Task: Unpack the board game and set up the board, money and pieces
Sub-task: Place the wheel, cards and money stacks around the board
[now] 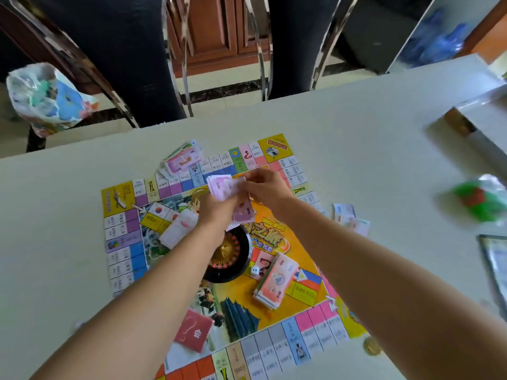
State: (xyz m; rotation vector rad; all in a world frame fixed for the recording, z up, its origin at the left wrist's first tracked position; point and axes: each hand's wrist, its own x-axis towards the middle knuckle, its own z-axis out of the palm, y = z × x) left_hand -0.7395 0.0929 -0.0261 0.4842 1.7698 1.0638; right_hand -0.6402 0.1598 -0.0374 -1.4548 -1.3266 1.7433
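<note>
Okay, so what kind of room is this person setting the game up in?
Probably a home dining area: a pale table carrying the game board, chrome-framed chairs drawn up at its far side, and wooden cabinet doors beyond them.

Yellow-orange board (299, 272) — pink banknotes (222, 186)

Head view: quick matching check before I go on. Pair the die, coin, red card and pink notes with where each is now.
1 die
2 coin
3 red card
4 pink notes

A held between left hand and right hand
B on the table, just off the board
C on the board, beside the wheel
D on the board, by its near edge

Pairs: 1-C, 2-B, 3-D, 4-A
</note>
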